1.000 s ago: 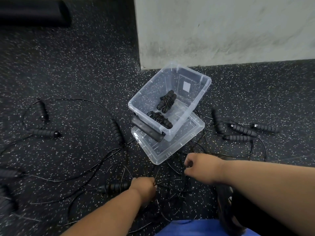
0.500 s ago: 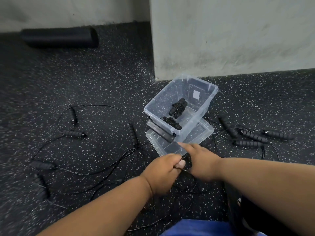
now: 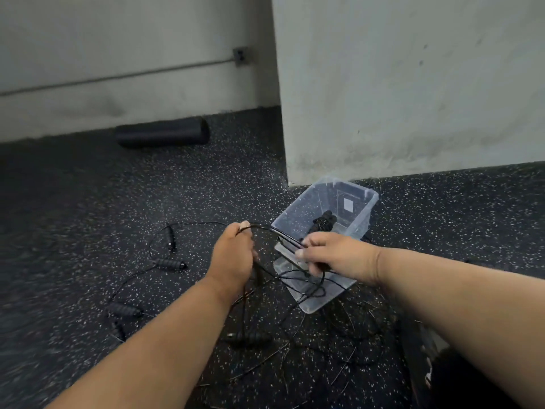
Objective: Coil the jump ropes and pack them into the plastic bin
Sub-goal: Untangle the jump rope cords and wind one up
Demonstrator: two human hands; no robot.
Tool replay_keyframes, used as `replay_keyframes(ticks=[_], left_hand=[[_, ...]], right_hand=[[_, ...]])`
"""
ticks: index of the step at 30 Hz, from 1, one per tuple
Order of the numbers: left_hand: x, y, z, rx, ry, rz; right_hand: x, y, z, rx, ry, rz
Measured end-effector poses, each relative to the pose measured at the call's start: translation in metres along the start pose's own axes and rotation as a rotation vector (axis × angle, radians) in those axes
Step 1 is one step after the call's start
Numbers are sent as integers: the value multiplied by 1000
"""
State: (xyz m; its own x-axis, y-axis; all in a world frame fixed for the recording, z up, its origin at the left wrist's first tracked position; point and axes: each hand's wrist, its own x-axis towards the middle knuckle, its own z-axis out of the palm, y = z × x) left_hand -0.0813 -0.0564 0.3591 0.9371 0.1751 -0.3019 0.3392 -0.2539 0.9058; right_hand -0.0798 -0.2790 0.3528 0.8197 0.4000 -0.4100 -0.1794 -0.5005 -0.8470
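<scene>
A black jump rope cord (image 3: 267, 228) arcs between my two raised hands. My left hand (image 3: 234, 255) grips it at the top of the loop, and more cord hangs down from that fist. My right hand (image 3: 327, 253) holds the other end of the arc together with a black handle. Behind my right hand stands the clear plastic bin (image 3: 362, 215) on its clear lid (image 3: 317, 302). A coiled rope bundle (image 3: 323, 222) lies inside the bin. A handle (image 3: 249, 339) of a loose rope lies on the floor below my left hand.
Other black rope handles lie on the speckled floor at the left (image 3: 171, 264), (image 3: 170, 239), (image 3: 124, 309). Tangled cords (image 3: 333, 335) spread under my arms. A black foam roller (image 3: 162, 136) lies by the back wall. A grey pillar (image 3: 407, 84) rises behind the bin.
Both hands have risen off the floor with the rope and moved apart, drawing the cord into an arc. The view has tilted up, showing more wall.
</scene>
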Motion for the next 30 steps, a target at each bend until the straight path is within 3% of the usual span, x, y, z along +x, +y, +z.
replay_keyframes(ticks=[2,6,12,17,21,27,30], left_hand=[[-4,16,-12,-113,58,-8],[-16,50,-35,-273,158,35],[-53,73,-49,-25,93,147],[-96,85,-44,56,105,170],[-115,74,-23,112,17,177],[-110,40,12,123,-236,208],[-101,29,21,225,-243,235]], right_hand=[[-9,-15,-3,-170,17,-26],[-34,-53,-12,-133,168,-120],[-72,-126,-33,114,376,-344],[-90,-153,-31,327,365,-485],[-98,-174,-20,591,348,-537],[-95,-192,-4,747,226,-555],[-90,-195,4,826,157,-527]])
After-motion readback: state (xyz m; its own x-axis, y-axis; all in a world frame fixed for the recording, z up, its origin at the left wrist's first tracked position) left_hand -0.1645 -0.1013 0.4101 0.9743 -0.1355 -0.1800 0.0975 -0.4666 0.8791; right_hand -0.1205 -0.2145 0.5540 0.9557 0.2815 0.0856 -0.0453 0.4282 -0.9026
